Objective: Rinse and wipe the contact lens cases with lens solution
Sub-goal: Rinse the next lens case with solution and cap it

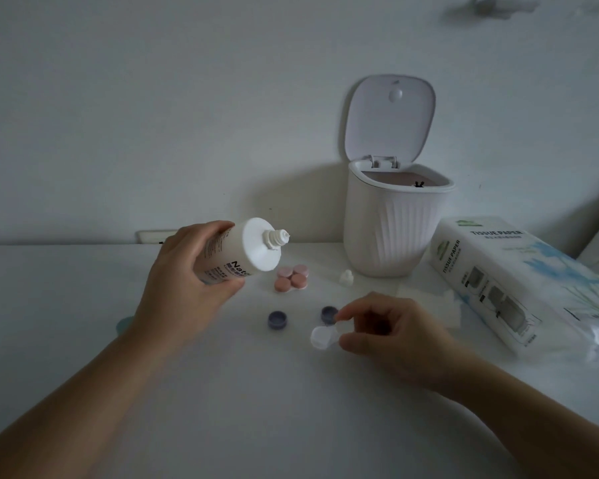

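Observation:
My left hand (184, 274) grips a white lens solution bottle (246, 248), tilted with its uncapped nozzle pointing right above the table. Its small white cap (346, 277) stands near the bin. My right hand (381, 330) pinches a clear white lens case (322, 337) just above the table. Two purple screw caps lie loose: one (277, 320) to the left and one (329, 314) right behind my right fingertips. Pink lens cases (291, 279) sit clustered under the bottle's far side.
A white ribbed bin (391, 229) with its lid up stands at the back. A tissue paper pack (519, 285) lies on the right, with a loose tissue (426, 295) spread beside it. A teal object (123, 324) peeks out behind my left wrist.

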